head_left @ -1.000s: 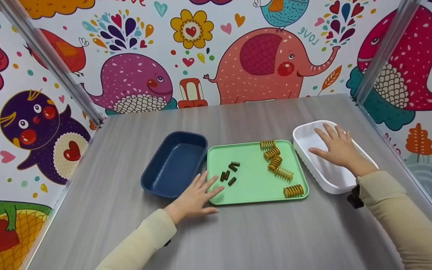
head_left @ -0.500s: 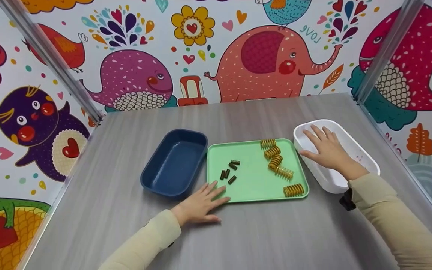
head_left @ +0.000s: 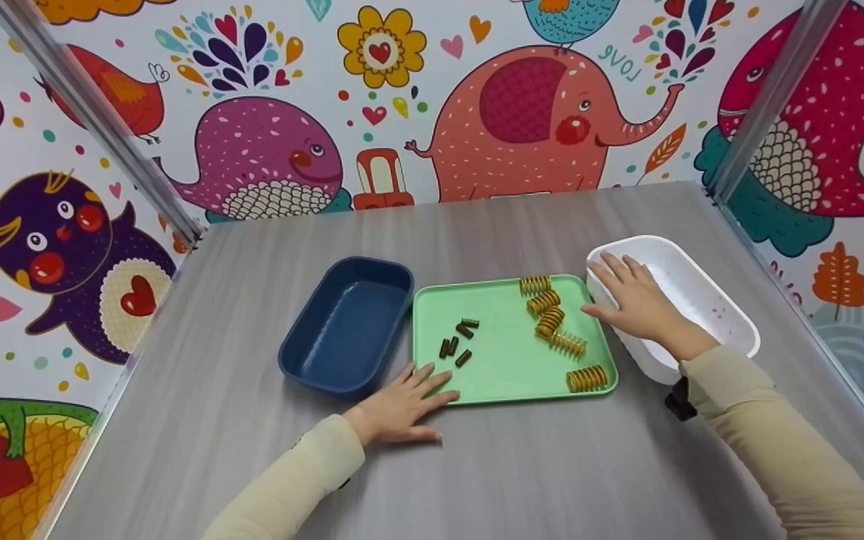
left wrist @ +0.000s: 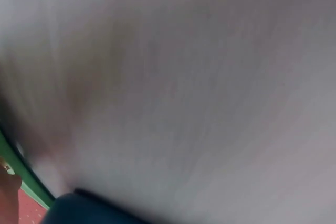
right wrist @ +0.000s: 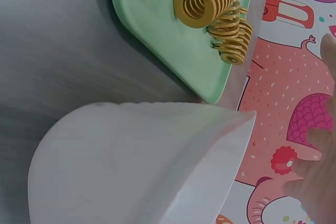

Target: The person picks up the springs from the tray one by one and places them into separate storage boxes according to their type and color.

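Observation:
My left hand [head_left: 404, 405] lies with spread fingers at the front left corner of a light green tray [head_left: 503, 330], its fingertips over the rim. Several small dark brown springs [head_left: 463, 358] are scattered on the tray's left half, just beyond those fingertips. Larger yellow coil springs [head_left: 587, 379] lie along the tray's right side, most of them bunched toward the back. My right hand [head_left: 638, 304], fingers extended, is over the left side of a white bin [head_left: 702, 292]. Neither hand holds anything. In the right wrist view, part of my right hand [right wrist: 315, 182] appears, blurred, at the edge.
A dark blue bin [head_left: 346, 322] stands left of the tray, close to it. All three containers sit on a grey wood-grain table [head_left: 522, 480]. Printed cartoon panels [head_left: 522, 127] with metal corner posts [head_left: 762, 97] enclose the back and sides.
My right hand has moved left, from over the middle of the white bin to its left side. The left hand has lowered slightly at the tray's corner. The springs have stayed put.

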